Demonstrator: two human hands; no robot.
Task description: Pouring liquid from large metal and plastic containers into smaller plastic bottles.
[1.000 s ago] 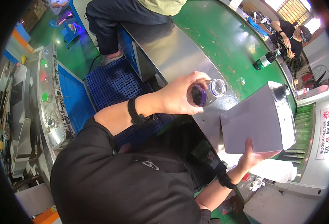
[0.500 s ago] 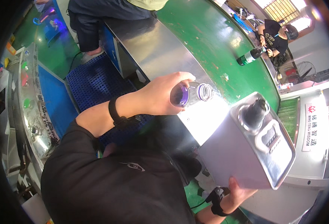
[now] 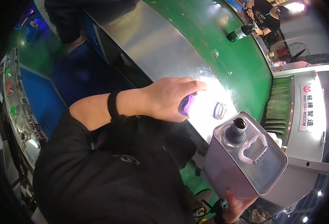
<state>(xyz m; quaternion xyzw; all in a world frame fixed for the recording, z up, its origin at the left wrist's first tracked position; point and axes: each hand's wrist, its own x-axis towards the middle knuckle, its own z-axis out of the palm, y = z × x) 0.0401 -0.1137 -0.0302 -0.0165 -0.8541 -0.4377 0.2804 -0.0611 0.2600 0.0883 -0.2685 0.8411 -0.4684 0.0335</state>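
My left hand point(image 3: 170, 99) is wrapped round a clear bottle with a purple band point(image 3: 188, 104). The bottle lies tilted, its open ringed mouth pointing right, and glare washes out its middle. Just below and to the right is a rectangular grey metal can point(image 3: 224, 164), with a dark spout at one end of its top and a pale carrying handle beside it. The spout is close to the bottle's mouth but apart from it. My right hand point(image 3: 239, 204) holds the can at its lower end, thumb against its side; the other fingers are mostly hidden beneath.
A metal-edged workbench point(image 3: 123, 28) runs beside the green floor point(image 3: 205, 48). At far right, a person in a black shirt point(image 3: 263, 16) handles a dark bottle point(image 3: 240, 33). A green bristle panel point(image 3: 278, 106) adjoins a white machine. Another seated person's dark-clothed legs point(image 3: 65, 18) show upper left.
The bottle's mouth has moved right and down, nearer the can's spout. The can has shifted slightly left and down and turned, showing the spout's opening. The whole view has tilted a little.
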